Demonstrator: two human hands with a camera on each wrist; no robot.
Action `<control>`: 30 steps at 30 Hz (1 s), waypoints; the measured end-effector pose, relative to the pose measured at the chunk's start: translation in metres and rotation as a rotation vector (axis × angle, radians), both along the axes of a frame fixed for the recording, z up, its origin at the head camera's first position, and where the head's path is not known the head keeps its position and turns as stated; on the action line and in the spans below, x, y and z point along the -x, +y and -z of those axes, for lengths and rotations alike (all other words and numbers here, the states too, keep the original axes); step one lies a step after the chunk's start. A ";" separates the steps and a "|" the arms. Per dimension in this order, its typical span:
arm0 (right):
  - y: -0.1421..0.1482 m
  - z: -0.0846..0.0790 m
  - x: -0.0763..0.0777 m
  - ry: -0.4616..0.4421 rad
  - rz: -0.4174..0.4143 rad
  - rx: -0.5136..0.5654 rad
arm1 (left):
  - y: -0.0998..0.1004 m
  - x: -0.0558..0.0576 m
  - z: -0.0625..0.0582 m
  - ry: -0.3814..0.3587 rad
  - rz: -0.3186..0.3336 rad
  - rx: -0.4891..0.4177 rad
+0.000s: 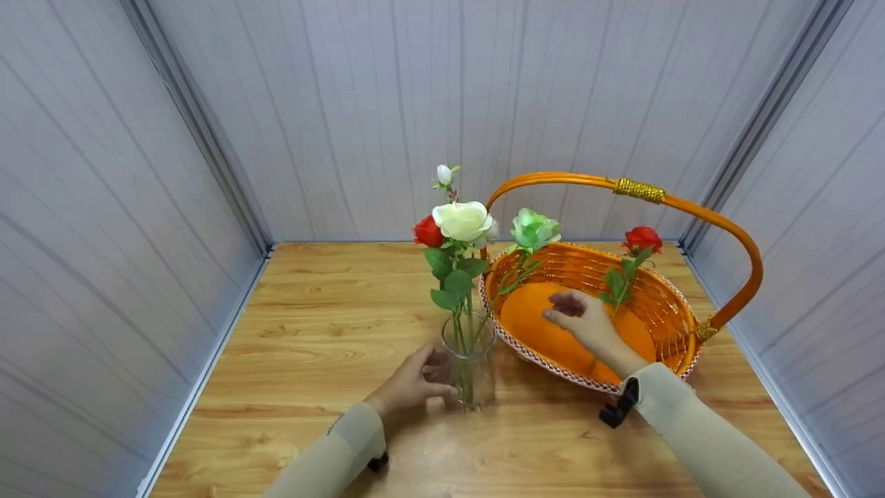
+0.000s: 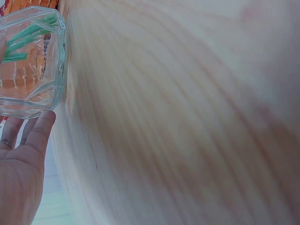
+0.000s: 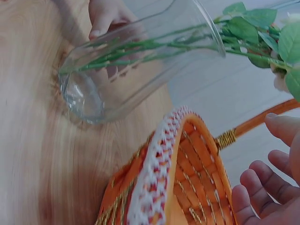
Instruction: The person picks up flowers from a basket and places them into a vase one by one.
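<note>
My left hand (image 1: 415, 380) is at the left side of a clear glass vase (image 1: 477, 387), its thumb and fingers around the lower part. Green stems (image 3: 136, 51) stand in the vase. Above its rim are a cream rose (image 1: 462, 220), a red rose (image 1: 428, 232), a white bud (image 1: 444, 174) and a pale green flower (image 1: 534, 229) that leans right over the basket. Held above the orange woven basket (image 1: 532, 356), my right hand (image 1: 584, 319) has loosely bent fingers and nothing in them. Another red rose (image 1: 643, 238) leans in the basket, its stem partly hidden by that hand.
An arched orange handle (image 1: 733, 235) with gold wrapping rises over the basket. Both stand on a wooden table (image 1: 311, 332), the basket right of the vase. Pale panel walls (image 1: 359, 117) enclose the back and both sides.
</note>
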State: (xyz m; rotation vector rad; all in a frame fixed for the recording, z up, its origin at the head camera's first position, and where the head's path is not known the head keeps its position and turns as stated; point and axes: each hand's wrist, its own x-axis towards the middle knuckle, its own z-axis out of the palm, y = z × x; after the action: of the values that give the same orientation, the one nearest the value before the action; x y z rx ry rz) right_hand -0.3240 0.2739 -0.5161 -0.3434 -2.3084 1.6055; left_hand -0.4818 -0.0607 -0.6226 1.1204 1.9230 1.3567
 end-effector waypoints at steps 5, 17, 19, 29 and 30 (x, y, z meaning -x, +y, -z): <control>0.011 0.003 -0.006 -0.019 0.024 -0.001 | -0.001 0.000 0.000 -0.002 -0.005 0.014; 0.034 0.008 -0.018 -0.056 0.054 0.000 | -0.001 0.000 0.000 -0.033 -0.010 0.019; 0.037 0.009 -0.020 -0.062 0.061 -0.004 | -0.001 0.000 0.000 -0.042 -0.011 0.020; 0.056 0.015 -0.024 -0.102 0.107 -0.007 | -0.001 0.000 -0.001 -0.013 -0.003 0.019; 0.057 0.016 -0.024 -0.104 0.111 -0.002 | -0.001 -0.001 -0.001 -0.016 -0.004 0.020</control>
State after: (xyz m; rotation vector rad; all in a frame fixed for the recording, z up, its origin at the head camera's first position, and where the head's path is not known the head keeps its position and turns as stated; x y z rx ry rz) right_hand -0.2997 0.3312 -0.5323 -0.5578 -2.3213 1.5663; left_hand -0.4812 -0.0615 -0.6213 1.0943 1.9243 1.3415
